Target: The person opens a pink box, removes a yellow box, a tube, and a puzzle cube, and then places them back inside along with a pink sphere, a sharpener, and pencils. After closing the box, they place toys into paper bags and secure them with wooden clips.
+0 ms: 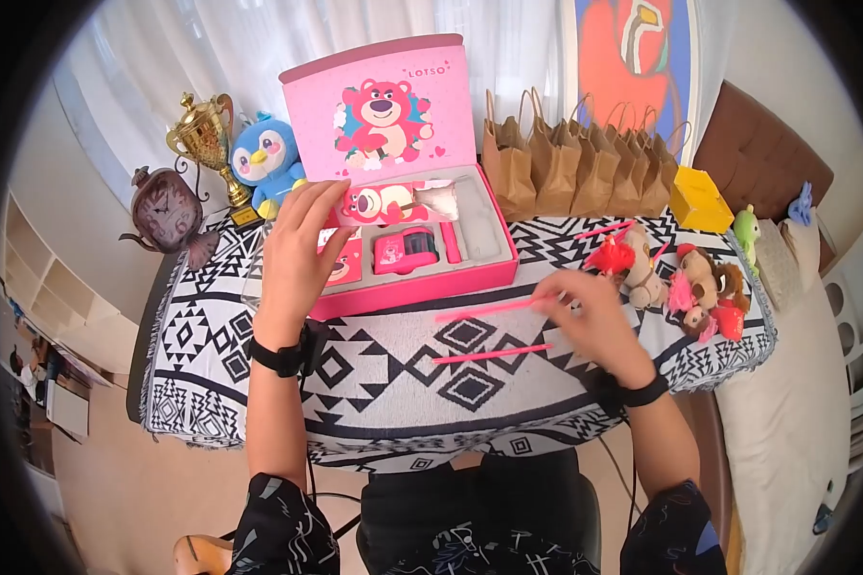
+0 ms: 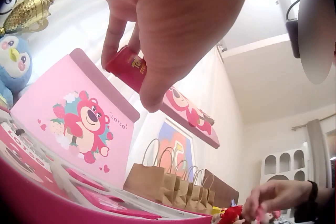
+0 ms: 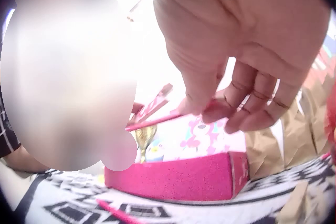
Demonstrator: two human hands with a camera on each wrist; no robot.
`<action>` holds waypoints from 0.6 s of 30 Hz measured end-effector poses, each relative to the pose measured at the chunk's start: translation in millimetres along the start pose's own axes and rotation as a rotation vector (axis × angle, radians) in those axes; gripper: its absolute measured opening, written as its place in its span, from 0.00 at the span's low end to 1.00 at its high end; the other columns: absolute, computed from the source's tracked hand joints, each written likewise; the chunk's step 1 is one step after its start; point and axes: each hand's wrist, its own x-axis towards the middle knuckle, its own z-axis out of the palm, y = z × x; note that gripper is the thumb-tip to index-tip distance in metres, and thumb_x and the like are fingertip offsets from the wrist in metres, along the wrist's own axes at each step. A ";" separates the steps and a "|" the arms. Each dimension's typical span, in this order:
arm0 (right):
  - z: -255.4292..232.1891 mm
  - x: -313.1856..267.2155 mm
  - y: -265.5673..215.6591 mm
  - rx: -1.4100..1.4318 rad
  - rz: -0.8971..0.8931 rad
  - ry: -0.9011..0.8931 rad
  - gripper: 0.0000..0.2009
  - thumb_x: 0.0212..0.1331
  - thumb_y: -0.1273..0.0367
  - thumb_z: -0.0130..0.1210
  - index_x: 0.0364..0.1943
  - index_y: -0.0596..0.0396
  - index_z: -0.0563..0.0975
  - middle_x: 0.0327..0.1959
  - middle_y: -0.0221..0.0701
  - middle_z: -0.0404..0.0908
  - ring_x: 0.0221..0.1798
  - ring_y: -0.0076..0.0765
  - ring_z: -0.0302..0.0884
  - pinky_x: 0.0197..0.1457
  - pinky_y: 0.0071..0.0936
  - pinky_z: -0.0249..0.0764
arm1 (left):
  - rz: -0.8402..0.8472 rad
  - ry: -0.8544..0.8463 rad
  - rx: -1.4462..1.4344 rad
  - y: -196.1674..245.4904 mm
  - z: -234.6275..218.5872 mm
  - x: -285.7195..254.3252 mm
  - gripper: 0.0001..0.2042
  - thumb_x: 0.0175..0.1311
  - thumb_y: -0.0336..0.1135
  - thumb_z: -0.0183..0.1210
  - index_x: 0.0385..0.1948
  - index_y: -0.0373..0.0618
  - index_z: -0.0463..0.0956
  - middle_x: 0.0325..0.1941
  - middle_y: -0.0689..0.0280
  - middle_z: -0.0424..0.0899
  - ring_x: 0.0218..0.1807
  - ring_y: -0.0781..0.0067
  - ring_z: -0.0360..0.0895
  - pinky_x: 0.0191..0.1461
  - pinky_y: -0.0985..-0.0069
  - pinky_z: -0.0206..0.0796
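Observation:
My left hand (image 1: 302,235) is raised over the left part of the open pink gift box (image 1: 422,295). Between its thumb and fingers it grips a long narrow pink case (image 2: 191,115) printed with a bear, its red end lettered in yellow. Right of the gift box, my right hand (image 1: 593,321) pinches a slim pink pencil (image 1: 484,310) by one end, the shaft pointing left above the cloth. A second pink pencil (image 1: 494,354) lies on the cloth below it. Grey compartments in the gift box hold a pink sharpener-like item (image 1: 403,251) and a small pink stick (image 1: 450,241).
Behind stand several brown paper bags (image 1: 599,172) and a yellow box (image 1: 700,201). Small plush toys (image 1: 705,287) lie at the right. A blue plush bird (image 1: 264,158), gold trophy (image 1: 201,139) and ornate clock (image 1: 166,211) stand at the left. A patterned cloth (image 1: 374,383) covers the table.

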 end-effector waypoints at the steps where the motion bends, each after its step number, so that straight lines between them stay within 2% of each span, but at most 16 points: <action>1: -10.0 5.1 -2.7 0.155 0.091 0.093 0.06 0.62 0.73 0.68 0.41 0.55 0.84 0.34 0.30 0.85 0.38 0.28 0.82 0.43 0.28 0.76 | -0.006 0.005 0.000 -3.0 0.9 -1.3 0.26 0.59 0.27 0.70 0.62 0.45 0.77 0.61 0.58 0.81 0.62 0.51 0.78 0.63 0.60 0.72; 3: -24.6 12.6 5.5 0.325 0.137 0.233 0.06 0.66 0.74 0.67 0.44 0.58 0.84 0.36 0.24 0.86 0.40 0.17 0.80 0.42 0.19 0.74 | -0.041 0.043 -0.015 -8.2 2.4 -4.5 0.27 0.57 0.26 0.70 0.62 0.44 0.77 0.60 0.58 0.82 0.62 0.51 0.78 0.63 0.60 0.72; 4: -27.2 21.3 -1.5 0.369 0.071 0.338 0.05 0.67 0.74 0.65 0.43 0.61 0.84 0.38 0.23 0.86 0.40 0.16 0.80 0.43 0.17 0.74 | -0.049 0.045 -0.014 -9.6 2.7 -5.6 0.27 0.57 0.26 0.70 0.62 0.44 0.77 0.60 0.58 0.82 0.62 0.51 0.78 0.63 0.60 0.72; 7: -35.0 47.7 -0.9 0.301 0.125 0.398 0.06 0.66 0.74 0.66 0.43 0.61 0.84 0.36 0.25 0.86 0.38 0.16 0.80 0.44 0.17 0.75 | -0.047 0.074 0.005 -12.0 2.5 -8.4 0.27 0.57 0.26 0.71 0.61 0.44 0.78 0.59 0.58 0.82 0.61 0.51 0.78 0.63 0.60 0.73; 13: -20.9 87.5 -5.8 0.134 0.033 0.279 0.06 0.63 0.73 0.69 0.40 0.61 0.86 0.33 0.25 0.87 0.36 0.16 0.80 0.42 0.18 0.75 | -0.054 0.089 0.019 -11.8 5.0 -15.2 0.27 0.56 0.28 0.72 0.61 0.45 0.78 0.58 0.59 0.82 0.61 0.53 0.79 0.60 0.62 0.75; 14: -15.2 90.7 1.7 0.247 0.041 0.270 0.09 0.64 0.72 0.69 0.43 0.62 0.85 0.32 0.25 0.87 0.35 0.16 0.80 0.41 0.18 0.75 | -0.067 0.091 0.028 -11.6 4.5 -16.3 0.26 0.56 0.29 0.72 0.60 0.45 0.79 0.58 0.59 0.82 0.61 0.53 0.79 0.61 0.62 0.75; 15: -12.1 92.6 3.2 0.245 0.039 0.261 0.09 0.64 0.72 0.69 0.43 0.62 0.85 0.32 0.25 0.87 0.35 0.16 0.80 0.41 0.18 0.75 | -0.076 0.093 0.029 -13.3 5.0 -17.5 0.26 0.56 0.29 0.72 0.60 0.45 0.79 0.58 0.59 0.82 0.61 0.53 0.79 0.61 0.62 0.75; 17: -5.8 94.4 4.1 0.316 0.160 0.289 0.11 0.67 0.70 0.68 0.47 0.63 0.84 0.34 0.27 0.87 0.35 0.18 0.81 0.41 0.17 0.75 | -0.072 0.091 0.023 -17.2 6.9 -20.2 0.27 0.56 0.30 0.72 0.61 0.45 0.79 0.58 0.59 0.82 0.60 0.52 0.80 0.61 0.62 0.75; 18: -1.2 94.0 9.0 0.310 0.159 0.281 0.11 0.67 0.70 0.68 0.47 0.63 0.84 0.34 0.27 0.87 0.35 0.18 0.81 0.41 0.17 0.75 | -0.081 0.095 0.021 -17.7 8.0 -22.6 0.27 0.56 0.30 0.72 0.61 0.45 0.79 0.58 0.59 0.82 0.60 0.52 0.80 0.61 0.62 0.75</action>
